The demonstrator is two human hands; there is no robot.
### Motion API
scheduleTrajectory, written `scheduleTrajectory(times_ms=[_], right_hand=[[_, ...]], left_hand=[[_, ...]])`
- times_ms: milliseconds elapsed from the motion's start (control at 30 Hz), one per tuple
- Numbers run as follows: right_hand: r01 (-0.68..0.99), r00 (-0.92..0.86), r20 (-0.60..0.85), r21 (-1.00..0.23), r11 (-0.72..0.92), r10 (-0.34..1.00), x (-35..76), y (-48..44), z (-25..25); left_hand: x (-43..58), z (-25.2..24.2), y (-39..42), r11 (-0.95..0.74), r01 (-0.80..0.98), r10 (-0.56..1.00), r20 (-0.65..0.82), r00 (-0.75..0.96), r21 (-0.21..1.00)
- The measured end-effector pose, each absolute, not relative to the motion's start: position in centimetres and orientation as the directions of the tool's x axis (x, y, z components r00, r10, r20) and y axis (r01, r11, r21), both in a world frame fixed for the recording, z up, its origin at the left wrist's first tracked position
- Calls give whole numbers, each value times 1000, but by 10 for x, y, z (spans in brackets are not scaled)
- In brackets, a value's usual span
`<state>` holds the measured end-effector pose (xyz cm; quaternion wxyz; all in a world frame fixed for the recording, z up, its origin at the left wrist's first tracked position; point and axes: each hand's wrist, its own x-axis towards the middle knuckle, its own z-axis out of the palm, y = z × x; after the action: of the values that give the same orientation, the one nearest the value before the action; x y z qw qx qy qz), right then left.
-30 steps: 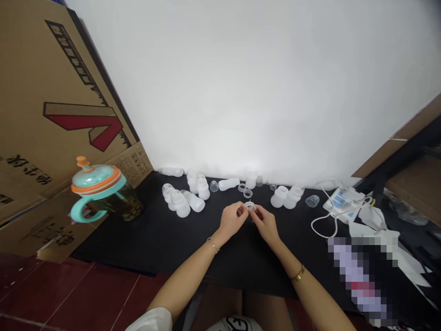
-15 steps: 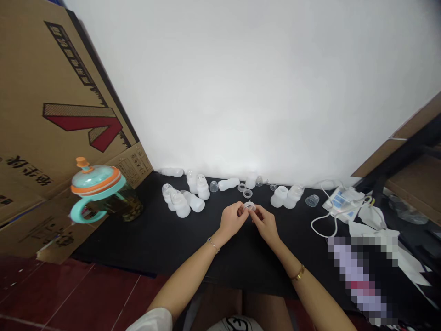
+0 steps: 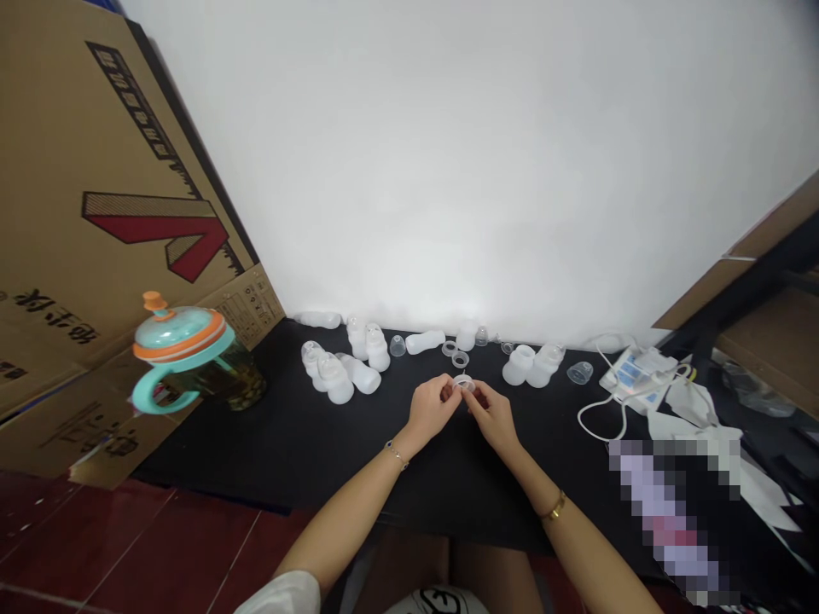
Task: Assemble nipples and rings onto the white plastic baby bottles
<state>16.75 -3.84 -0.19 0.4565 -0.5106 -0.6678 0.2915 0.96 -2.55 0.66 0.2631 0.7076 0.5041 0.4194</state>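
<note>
Between my two hands is a small whitish ring (image 3: 463,381), like a baby bottle's screw collar, with a bit of clear material in it. My left hand (image 3: 433,408) pinches its left side, and my right hand (image 3: 491,413) grips its right side. Just beyond lie two more collar rings, a nearer one (image 3: 460,360) and a farther one (image 3: 450,348). A whitish bottle (image 3: 466,336) stands behind them beside a clear dome cap (image 3: 481,336). Another bottle (image 3: 425,342) lies on its side to the left. My fingers partly hide the held ring's underside.
Several frosted bottles (image 3: 333,379) are grouped on the left of the black table (image 3: 307,456). Two more bottles (image 3: 519,366) stand right, near a clear cap (image 3: 580,372). A large teal-handled jug (image 3: 192,354) stands far left by a cardboard box (image 3: 57,153). White cables (image 3: 601,432) and papers lie right.
</note>
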Motion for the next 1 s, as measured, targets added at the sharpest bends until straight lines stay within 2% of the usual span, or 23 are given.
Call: scheduleTrajectory(times_ms=[1000], right_hand=[[418,-59,321,-852,315,945,167,-38,-4]], left_hand=[[10,4,-24,-352,503,934,334,129,789]])
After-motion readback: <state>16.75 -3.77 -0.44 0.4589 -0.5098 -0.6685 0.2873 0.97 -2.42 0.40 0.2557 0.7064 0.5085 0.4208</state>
